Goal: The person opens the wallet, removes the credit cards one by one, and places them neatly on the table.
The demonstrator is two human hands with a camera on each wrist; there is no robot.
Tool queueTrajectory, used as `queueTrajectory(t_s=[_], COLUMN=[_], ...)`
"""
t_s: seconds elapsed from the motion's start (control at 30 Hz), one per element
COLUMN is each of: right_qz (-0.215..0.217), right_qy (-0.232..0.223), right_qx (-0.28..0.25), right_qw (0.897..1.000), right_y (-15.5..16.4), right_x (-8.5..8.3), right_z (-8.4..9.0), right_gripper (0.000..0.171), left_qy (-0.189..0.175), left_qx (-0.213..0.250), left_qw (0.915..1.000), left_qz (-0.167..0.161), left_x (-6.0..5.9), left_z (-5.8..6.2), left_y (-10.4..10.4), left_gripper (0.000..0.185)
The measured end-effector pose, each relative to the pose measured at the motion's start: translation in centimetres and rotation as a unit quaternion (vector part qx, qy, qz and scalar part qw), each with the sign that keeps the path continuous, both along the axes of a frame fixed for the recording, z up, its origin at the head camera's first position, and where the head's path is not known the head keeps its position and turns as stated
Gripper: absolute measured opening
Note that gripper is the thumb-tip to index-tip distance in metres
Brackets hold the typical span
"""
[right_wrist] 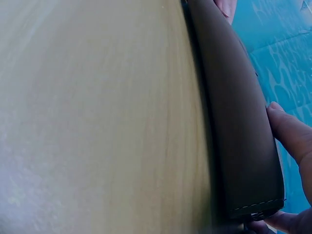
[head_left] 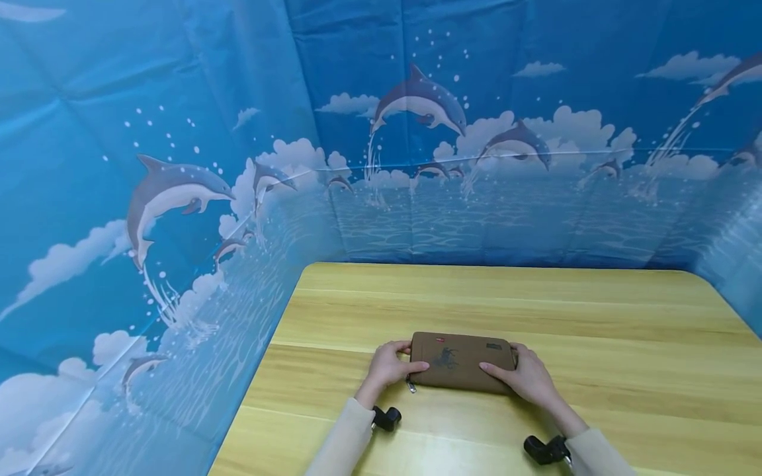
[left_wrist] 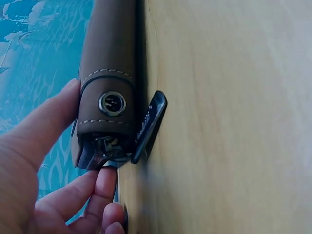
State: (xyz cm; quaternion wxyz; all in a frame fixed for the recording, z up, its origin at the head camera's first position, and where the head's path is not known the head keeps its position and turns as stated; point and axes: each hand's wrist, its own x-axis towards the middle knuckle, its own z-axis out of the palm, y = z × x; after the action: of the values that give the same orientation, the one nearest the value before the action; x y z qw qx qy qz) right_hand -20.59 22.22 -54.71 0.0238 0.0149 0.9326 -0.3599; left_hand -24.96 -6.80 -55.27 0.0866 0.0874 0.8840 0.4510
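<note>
Item, one brown zip-round wallet (head_left: 470,370), lying crosswise near the front of a pale wooden table (head_left: 333,311), its broad face up; whether its underside rests fully on the wood or sits just off it, I cannot make out from my wrist views. On the face: a dark horse print (head_left: 445,357), a small red tag (head_left: 440,340) and a dark patch (head_left: 493,346). At the left end: a metal eyelet (left_wrist: 112,104) between two rows of stitching, and a dark zip pull (left_wrist: 150,126) hanging outward, clear of my thumb. Item, my left hand (head_left: 389,365): thumb laid over the upper face, fingers bent round the left end, parted only by the wallet's thickness and gripping it. Item, my right hand (head_left: 530,378): matching hold at the opposite end, thumb on top, fingers tucked behind and below. I judge the paired grip serves to keep the long body level and square to me, with the printed middle uncovered. Item, two black wrist mounts (head_left: 388,419), one by each pale sleeve (head_left: 348,439), set inward, presumably so each sees its hand's work. Item, a blue dolphin backdrop (head_left: 381,225) around the table, likely hung as a screen.
</note>
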Motion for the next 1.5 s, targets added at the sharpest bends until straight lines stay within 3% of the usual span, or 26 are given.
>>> queueTrajectory(t_s=[0.2, 0.4, 0.63, 0.8, 0.97, 1.2, 1.5], right_qz=[0.005, 0.003, -0.006, -0.015, -0.023, -0.02, -0.015], right_qy=[-0.001, -0.002, -0.013, -0.025, -0.035, -0.033, -0.044], right_qx=[-0.019, -0.035, -0.048, -0.07, -0.086, -0.091, -0.133], right_qw=[1.0, 0.999, 0.999, 0.997, 0.995, 0.995, 0.99], right_y=[0.17, 0.24, 0.16, 0.2, 0.26, 0.26, 0.31], right_x=[-0.16, 0.01, -0.04, -0.06, 0.12, 0.4, 0.43], right_z=[0.15, 0.25, 0.42, 0.49, 0.48, 0.52, 0.4], right_gripper=[0.101, 0.096, 0.084, 0.076, 0.08, 0.082, 0.083], left_qy=[-0.01, 0.005, 0.014, -0.003, -0.023, -0.028, -0.029], left_qx=[0.012, 0.011, 0.043, 0.075, 0.107, 0.115, 0.116], left_qw=[0.9998, 0.9998, 0.9988, 0.9971, 0.9939, 0.9929, 0.9925], left_qz=[0.013, 0.015, 0.019, 0.015, 0.014, 0.017, 0.023], left_x=[0.0, 0.21, 0.38, 0.4, 0.35, 0.29, 0.21], left_z=[0.13, 0.05, -0.01, -0.09, -0.21, -0.41, -0.56], left_y=[0.14, 0.2, 0.13, 0.02, -0.1, -0.35, -0.35], left_gripper=[0.068, 0.067, 0.064, 0.065, 0.065, 0.062, 0.058])
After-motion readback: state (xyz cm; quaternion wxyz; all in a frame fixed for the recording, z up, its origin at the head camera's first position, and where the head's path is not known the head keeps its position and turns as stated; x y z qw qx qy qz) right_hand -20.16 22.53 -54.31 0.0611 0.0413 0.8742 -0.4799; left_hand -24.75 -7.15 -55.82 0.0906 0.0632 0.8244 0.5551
